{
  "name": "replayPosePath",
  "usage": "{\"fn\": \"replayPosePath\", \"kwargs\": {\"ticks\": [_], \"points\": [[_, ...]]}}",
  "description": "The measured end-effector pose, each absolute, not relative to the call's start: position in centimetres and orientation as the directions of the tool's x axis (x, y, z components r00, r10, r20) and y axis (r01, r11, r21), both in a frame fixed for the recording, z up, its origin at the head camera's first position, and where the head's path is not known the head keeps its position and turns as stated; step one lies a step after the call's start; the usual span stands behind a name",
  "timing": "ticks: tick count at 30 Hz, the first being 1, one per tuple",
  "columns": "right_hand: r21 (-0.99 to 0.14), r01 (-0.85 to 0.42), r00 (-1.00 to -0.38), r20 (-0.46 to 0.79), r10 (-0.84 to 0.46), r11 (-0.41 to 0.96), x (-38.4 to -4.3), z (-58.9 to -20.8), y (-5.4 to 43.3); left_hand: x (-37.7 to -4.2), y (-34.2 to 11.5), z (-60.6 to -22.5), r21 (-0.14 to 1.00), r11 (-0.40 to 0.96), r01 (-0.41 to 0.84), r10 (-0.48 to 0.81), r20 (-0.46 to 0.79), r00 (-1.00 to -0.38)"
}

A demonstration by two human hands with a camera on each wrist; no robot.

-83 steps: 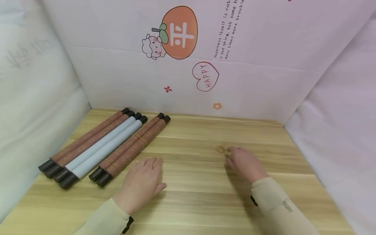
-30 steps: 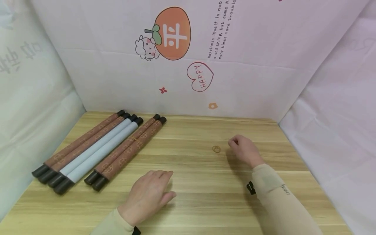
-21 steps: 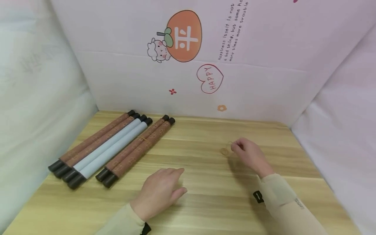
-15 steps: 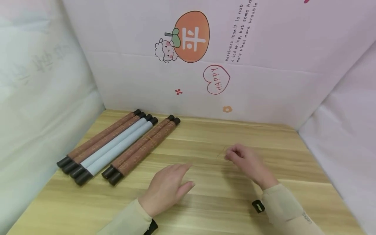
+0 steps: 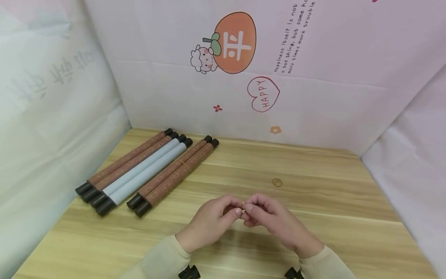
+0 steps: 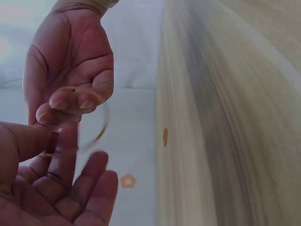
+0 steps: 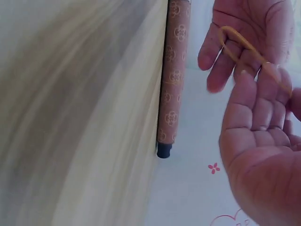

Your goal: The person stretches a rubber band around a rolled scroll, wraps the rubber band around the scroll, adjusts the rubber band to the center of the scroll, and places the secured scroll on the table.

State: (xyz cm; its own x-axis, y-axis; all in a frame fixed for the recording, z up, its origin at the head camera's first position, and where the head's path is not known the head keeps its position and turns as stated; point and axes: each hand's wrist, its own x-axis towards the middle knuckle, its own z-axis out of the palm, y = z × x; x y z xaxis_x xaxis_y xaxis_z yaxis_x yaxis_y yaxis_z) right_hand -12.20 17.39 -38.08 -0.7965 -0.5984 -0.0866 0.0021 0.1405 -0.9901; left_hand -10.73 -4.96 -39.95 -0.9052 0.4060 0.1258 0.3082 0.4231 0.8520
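Note:
My left hand [image 5: 210, 221] and right hand [image 5: 278, 223] meet low over the front middle of the wooden table, fingertips together. Between them they hold a thin tan rubber band [image 7: 242, 40], pinched at thumbs and fingertips. In the right wrist view it forms a long narrow loop across the fingers of both hands; the left wrist view shows part of it curving out beside the fingertips. Another rubber band [image 5: 277, 182] lies on the table beyond the right hand. To the left rests a pair of brown patterned scrolls [image 5: 163, 188] with black ends, a thin band across their middle.
Farther left, two pale blue scrolls [image 5: 148, 164] lie slantwise beside two brown scrolls [image 5: 129, 159], all with black ends. A white printed cloth [image 5: 167, 89] rises behind the table [image 5: 331, 186] and along both sides. Bare wood stretches right of the hands.
The right hand picked a rubber band up at the right, leaving another on the table, then brought it left and nearer to meet the left hand. The scrolls stayed put; the head view shifted.

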Motion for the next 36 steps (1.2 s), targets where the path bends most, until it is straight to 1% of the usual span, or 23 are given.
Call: {"fn": "replayPosePath", "kwargs": {"ticks": [4, 6, 9, 13, 15, 16, 18, 21, 23, 25, 26, 28, 31, 34, 36], "points": [[-0.994, 0.080, -0.792, -0.108, -0.600, 0.073, -12.0, -38.2, 17.8, -10.3, -5.6, -39.9, 0.918, 0.325, 0.226, 0.390, 0.087, -0.916], [-0.994, 0.080, -0.789, -0.112, -0.604, 0.080, -11.9, -38.2, 17.9, -10.2, -5.9, -39.7, 0.944, 0.266, 0.198, 0.381, 0.086, -0.920], [-0.987, 0.019, -0.786, -0.115, -0.608, 0.162, -11.5, -38.2, 17.8, -10.1, -5.7, -39.5, 0.951, 0.228, 0.208, 0.379, 0.110, -0.919], [-0.952, -0.091, -0.784, -0.113, -0.610, 0.293, -11.0, -38.2, 17.2, -10.1, -5.4, -39.4, 0.921, 0.262, 0.288, 0.392, 0.171, -0.904], [-0.946, -0.127, -0.794, -0.084, -0.602, 0.299, -10.8, -38.2, 17.1, -10.1, -5.3, -39.4, 0.917, 0.263, 0.300, 0.397, 0.180, -0.900], [-0.953, -0.123, -0.800, -0.070, -0.596, 0.277, -10.8, -38.2, 17.1, -10.1, -5.4, -39.4, 0.918, 0.263, 0.297, 0.400, 0.176, -0.899], [-0.977, -0.093, -0.815, -0.036, -0.578, 0.191, -10.7, -38.2, 17.2, -10.0, -5.5, -39.4, 0.925, 0.260, 0.277, 0.413, 0.153, -0.898], [-1.000, 0.000, -0.833, 0.014, -0.553, -0.026, -10.8, -38.0, 17.5, -9.7, -5.8, -39.6, 0.934, 0.267, 0.238, 0.440, 0.102, -0.892], [-0.986, 0.061, -0.840, 0.034, -0.542, -0.157, -11.0, -37.9, 17.6, -9.6, -6.2, -39.8, 0.932, 0.284, 0.227, 0.444, 0.082, -0.892], [-0.970, 0.093, -0.846, 0.043, -0.531, -0.226, -11.2, -37.9, 17.8, -9.7, -6.5, -39.9, 0.926, 0.302, 0.229, 0.429, 0.082, -0.899], [-0.968, 0.099, -0.850, 0.039, -0.525, -0.232, -11.2, -37.9, 17.9, -9.7, -6.6, -40.0, 0.920, 0.311, 0.237, 0.418, 0.091, -0.904], [-0.973, 0.099, -0.854, 0.024, -0.519, -0.208, -11.2, -38.1, 18.2, -10.0, -6.9, -40.2, 0.905, 0.335, 0.263, 0.396, 0.117, -0.911], [-0.991, 0.086, -0.855, -0.020, -0.518, -0.105, -11.2, -38.3, 18.3, -10.4, -7.0, -40.1, 0.893, 0.354, 0.277, 0.376, 0.136, -0.917], [-0.997, 0.077, -0.844, -0.049, -0.535, -0.030, -11.2, -38.3, 17.9, -10.5, -7.0, -40.0, 0.896, 0.348, 0.276, 0.387, 0.131, -0.913], [-0.998, 0.065, -0.839, -0.048, -0.542, -0.011, -11.1, -38.2, 17.6, -10.4, -6.8, -40.0, 0.905, 0.331, 0.266, 0.402, 0.120, -0.908]]}}
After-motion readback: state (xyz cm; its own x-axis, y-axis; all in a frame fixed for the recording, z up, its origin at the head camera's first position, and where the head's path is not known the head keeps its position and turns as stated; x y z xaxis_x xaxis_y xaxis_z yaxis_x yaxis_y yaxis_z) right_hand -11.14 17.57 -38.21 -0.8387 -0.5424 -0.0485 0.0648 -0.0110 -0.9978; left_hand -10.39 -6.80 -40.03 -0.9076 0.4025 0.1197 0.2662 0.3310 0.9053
